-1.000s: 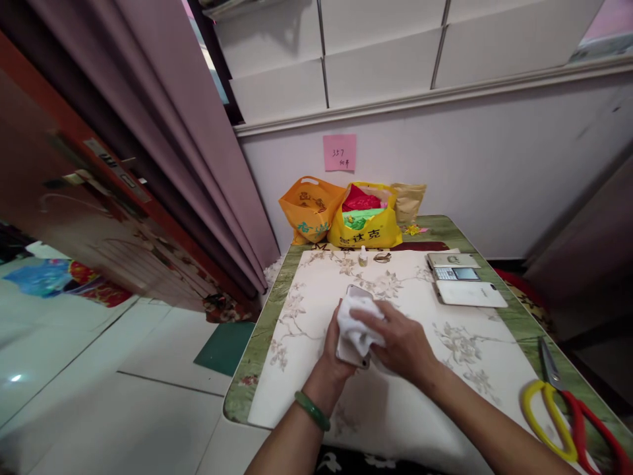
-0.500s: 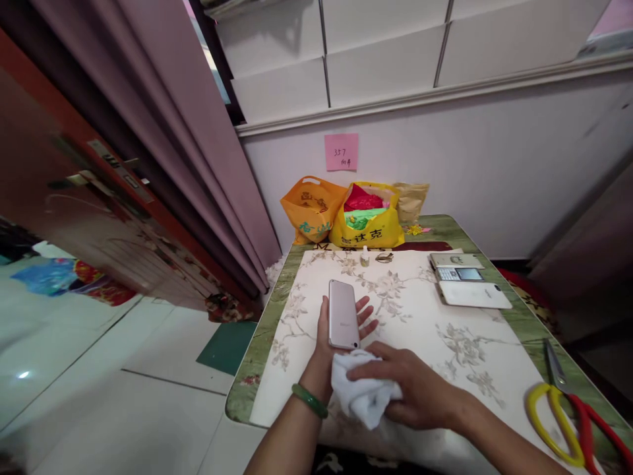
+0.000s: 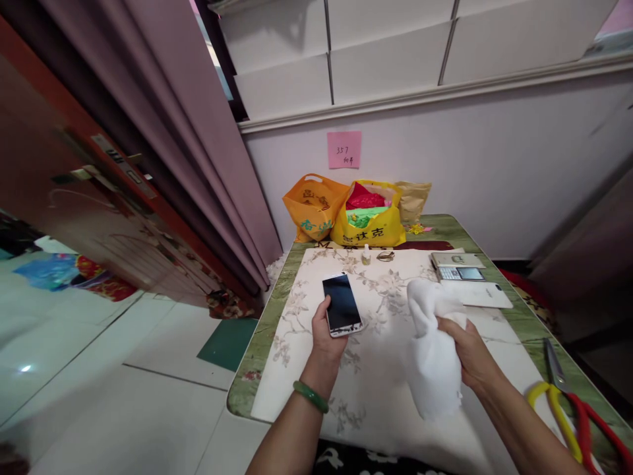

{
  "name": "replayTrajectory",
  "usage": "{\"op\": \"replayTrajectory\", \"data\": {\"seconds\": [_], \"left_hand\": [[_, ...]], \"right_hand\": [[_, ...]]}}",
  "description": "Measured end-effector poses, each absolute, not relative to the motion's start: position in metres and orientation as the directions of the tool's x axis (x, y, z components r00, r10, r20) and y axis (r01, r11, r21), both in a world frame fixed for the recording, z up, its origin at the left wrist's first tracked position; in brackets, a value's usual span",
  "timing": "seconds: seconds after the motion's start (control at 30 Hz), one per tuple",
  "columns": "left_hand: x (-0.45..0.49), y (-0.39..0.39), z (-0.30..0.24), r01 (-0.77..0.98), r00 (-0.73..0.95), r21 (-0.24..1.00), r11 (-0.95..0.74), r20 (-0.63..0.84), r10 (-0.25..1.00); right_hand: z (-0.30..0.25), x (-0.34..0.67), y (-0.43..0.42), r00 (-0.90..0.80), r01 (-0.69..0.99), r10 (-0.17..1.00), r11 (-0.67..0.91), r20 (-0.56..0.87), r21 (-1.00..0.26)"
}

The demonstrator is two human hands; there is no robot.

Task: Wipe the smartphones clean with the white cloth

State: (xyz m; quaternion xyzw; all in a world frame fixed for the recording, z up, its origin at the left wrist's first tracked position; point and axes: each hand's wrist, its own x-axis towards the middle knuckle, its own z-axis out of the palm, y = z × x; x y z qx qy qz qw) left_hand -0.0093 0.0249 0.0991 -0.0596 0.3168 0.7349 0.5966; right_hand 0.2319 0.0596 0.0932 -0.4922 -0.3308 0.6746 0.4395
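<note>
A white smartphone [image 3: 342, 302] with a dark screen faces up in my left hand [image 3: 327, 335]; my thumb lies along its left edge and the other fingers are hidden beneath. Marks that look like cracks run along the screen's lower end. My right hand [image 3: 463, 349] pinches a white cloth [image 3: 429, 356], which hangs loosely, partly unfolded and a little blurred, to the right of the phone and apart from it. Behind the cloth lies a white phone [image 3: 487, 295], partly covered from view. Beside it are a keypad phone [image 3: 461, 274] and another phone in a pale case [image 3: 457, 260].
Scissors [image 3: 558, 389] with yellow and red handles lie at the table's right edge. An orange bag [image 3: 314, 208], a yellow bag [image 3: 368, 227] and a brown pouch [image 3: 414, 200] stand at the back. A small bottle [image 3: 366, 256] sits before them on the floral sheet [image 3: 297, 369].
The phone in my left hand has turned from its back to its screen side. My right hand has moved right and away with the cloth, which now hangs more open.
</note>
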Motion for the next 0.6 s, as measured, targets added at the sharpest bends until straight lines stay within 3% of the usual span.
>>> {"op": "replayTrajectory", "data": {"seconds": [0.1,0.17,0.27,0.33,0.43,0.6], "left_hand": [[-0.005,0.024,0.101,-0.95,-0.202,0.299,-0.094,-0.356,0.912],[0.0,0.024,0.104,-0.955,-0.132,0.295,-0.033,-0.323,0.937],[0.007,0.022,0.109,-0.945,-0.043,0.319,0.078,-0.355,0.934],[0.011,0.019,0.111,-0.932,0.037,0.322,0.17,-0.381,0.924],[0.015,0.013,0.114,-0.923,0.076,0.322,0.21,-0.382,0.921],[0.021,0.007,0.117,-0.924,0.01,0.352,0.151,-0.37,0.929]], "right_hand": [[0.104,0.22,0.062,-0.043,-0.101,0.972,-0.236,-0.233,-0.967],[0.112,0.208,0.058,-0.06,0.154,0.998,0.038,0.029,-0.987],[0.118,0.184,0.041,-0.362,0.436,0.844,0.528,0.395,-0.729],[0.116,0.17,0.027,-0.54,0.473,0.696,0.716,0.474,-0.514],[0.108,0.158,0.018,-0.589,0.506,0.602,0.795,0.54,-0.334],[0.11,0.157,0.05,-0.502,0.593,0.563,0.777,0.657,-0.213]]}}
